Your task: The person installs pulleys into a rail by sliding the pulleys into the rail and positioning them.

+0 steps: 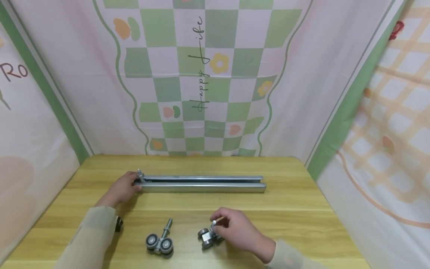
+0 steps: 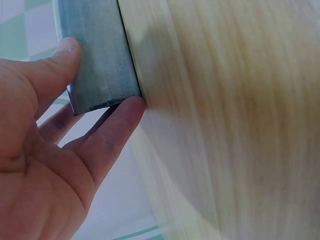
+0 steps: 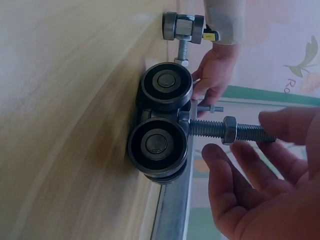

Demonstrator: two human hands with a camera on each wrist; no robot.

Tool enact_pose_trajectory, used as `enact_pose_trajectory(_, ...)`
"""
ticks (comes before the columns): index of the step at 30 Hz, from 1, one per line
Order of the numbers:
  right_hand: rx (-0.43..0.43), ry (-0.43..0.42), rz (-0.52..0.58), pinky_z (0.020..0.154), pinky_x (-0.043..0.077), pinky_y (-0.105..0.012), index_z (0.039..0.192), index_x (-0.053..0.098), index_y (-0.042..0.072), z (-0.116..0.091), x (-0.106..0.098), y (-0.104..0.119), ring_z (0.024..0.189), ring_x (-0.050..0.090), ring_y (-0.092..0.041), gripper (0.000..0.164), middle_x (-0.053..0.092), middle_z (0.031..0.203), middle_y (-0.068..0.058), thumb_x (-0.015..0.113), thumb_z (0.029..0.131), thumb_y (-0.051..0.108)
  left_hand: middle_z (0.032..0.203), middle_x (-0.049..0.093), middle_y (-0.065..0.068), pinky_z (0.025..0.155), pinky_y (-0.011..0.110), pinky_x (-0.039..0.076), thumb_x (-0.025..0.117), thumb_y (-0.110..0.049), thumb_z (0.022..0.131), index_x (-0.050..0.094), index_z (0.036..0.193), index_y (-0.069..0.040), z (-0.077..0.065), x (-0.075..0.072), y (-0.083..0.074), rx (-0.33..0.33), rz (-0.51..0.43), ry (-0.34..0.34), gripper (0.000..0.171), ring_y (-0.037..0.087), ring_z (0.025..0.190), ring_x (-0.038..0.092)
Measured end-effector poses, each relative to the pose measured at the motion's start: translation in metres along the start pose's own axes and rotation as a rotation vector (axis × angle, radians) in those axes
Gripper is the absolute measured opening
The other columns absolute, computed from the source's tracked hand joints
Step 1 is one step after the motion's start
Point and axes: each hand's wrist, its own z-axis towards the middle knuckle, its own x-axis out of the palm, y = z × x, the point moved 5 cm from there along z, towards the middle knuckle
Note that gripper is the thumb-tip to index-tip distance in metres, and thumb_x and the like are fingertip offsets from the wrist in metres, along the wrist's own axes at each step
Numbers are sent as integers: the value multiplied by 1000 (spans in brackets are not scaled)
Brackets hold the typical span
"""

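A grey metal channel rail point(image 1: 201, 188) lies lengthwise across the table, its open slot facing up. My left hand point(image 1: 122, 188) holds the rail's left end, with the thumb point(image 2: 67, 52) on its side wall and fingertips at the end edge. Beside that hand, a bolt point(image 1: 139, 174) stands up from the slot; whatever carries it is hidden inside. My right hand point(image 1: 240, 229) has thumb and fingers around the threaded bolt point(image 3: 207, 128) of a roller trolley point(image 3: 160, 137), the thumb at the bolt's tip. This trolley stands on its wheels, bolt upward.
A second roller trolley point(image 1: 159, 243) lies on the table between the forearms, its bolt pointing away. The wooden table point(image 1: 285, 209) ends at a checked fabric backdrop point(image 1: 191, 123), with more fabric at both sides. A dark band point(image 1: 119, 224) sits at the left wrist.
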Motion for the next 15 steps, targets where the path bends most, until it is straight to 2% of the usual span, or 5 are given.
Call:
enact_pose_trajectory(5,-54,4,-72,76,56,-25,100,71,16,-1,0,4,88,65,-7,8,68,95,12,70,92,18,137,44,35,104,65,36,64,-12,96,50,133,15,1,1,1,-12,1,3,49,54,124,44)
enact_pose_trajectory(15,-48,9,-100,75,56,-23,100,70,14,1,-2,0,87,67,-8,9,69,94,12,70,91,17,137,45,35,103,66,36,65,-12,95,52,132,14,0,0,-2,-15,-17,-2,47,54,123,45)
